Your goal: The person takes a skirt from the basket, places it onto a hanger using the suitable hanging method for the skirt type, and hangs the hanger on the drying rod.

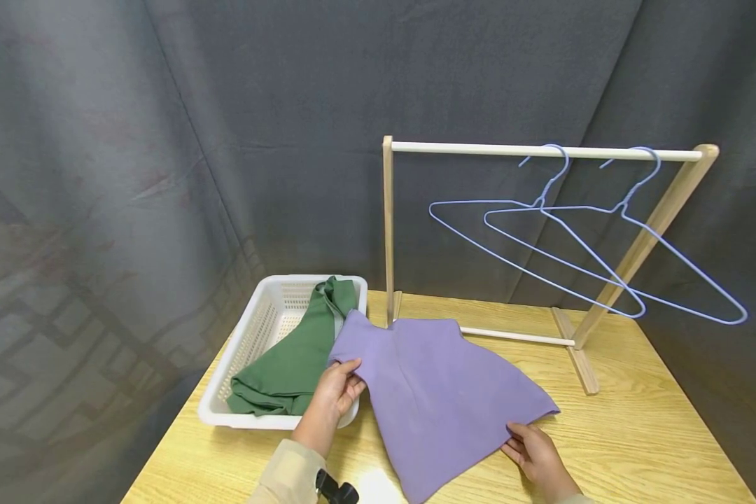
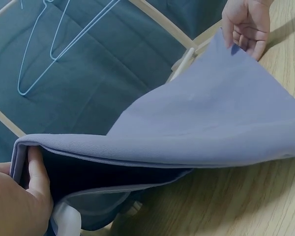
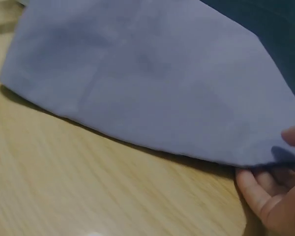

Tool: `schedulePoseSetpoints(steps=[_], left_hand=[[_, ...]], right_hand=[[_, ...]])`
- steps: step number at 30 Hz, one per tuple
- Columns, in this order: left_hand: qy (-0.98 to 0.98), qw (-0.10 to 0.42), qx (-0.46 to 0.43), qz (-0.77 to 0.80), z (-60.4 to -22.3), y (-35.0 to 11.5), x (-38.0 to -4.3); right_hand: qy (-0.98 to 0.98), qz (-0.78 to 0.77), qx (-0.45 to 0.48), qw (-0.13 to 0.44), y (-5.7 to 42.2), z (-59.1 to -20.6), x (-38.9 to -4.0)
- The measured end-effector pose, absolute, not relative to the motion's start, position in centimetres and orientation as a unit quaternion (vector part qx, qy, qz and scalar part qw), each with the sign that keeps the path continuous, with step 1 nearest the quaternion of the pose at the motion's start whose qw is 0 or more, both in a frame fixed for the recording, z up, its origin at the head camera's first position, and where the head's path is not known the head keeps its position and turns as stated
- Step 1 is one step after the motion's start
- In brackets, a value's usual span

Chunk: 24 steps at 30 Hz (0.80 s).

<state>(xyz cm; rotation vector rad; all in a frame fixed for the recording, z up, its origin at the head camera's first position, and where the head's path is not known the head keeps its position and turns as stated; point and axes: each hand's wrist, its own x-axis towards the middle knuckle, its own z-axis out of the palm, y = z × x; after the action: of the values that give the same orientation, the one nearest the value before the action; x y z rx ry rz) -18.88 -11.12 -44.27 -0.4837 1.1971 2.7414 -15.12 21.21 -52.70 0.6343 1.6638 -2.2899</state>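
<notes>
A purple garment with a flared hem is spread between my two hands, partly over the table and partly over the basket's right edge. My left hand pinches its narrower left end, thumb on top. In the left wrist view, the fingers of my left hand hold the cloth at a gaping edge with a dark inside. At the lower right, my right hand pinches the hem near a corner. In the right wrist view, the thumb of my right hand lies above the hem and the other fingers beneath.
A white perforated basket at left holds folded green cloth. Behind the garment stands a wooden rack with two blue hangers on its white rail. All stand on a wooden table before grey curtains.
</notes>
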Motion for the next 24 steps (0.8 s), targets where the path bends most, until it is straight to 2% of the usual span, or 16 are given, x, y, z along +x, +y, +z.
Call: schedulePoseSetpoints(steps=[11,17,24], left_hand=[[0.412,0.041,-0.180,0.892,-44.3,-11.1,-19.4],[0.419,0.028,-0.184,0.889,-44.4,-11.2,-19.3],[0.419,-0.013,-0.211,0.883,-44.2,-11.3,-19.7]], right_hand=[[0.587,-0.770,0.228,0.102,18.6,-52.3,-14.3],[0.583,-0.782,0.202,0.083,19.6,-52.2,-14.3],[0.595,-0.779,0.176,0.094,21.4,-51.5,-14.7]])
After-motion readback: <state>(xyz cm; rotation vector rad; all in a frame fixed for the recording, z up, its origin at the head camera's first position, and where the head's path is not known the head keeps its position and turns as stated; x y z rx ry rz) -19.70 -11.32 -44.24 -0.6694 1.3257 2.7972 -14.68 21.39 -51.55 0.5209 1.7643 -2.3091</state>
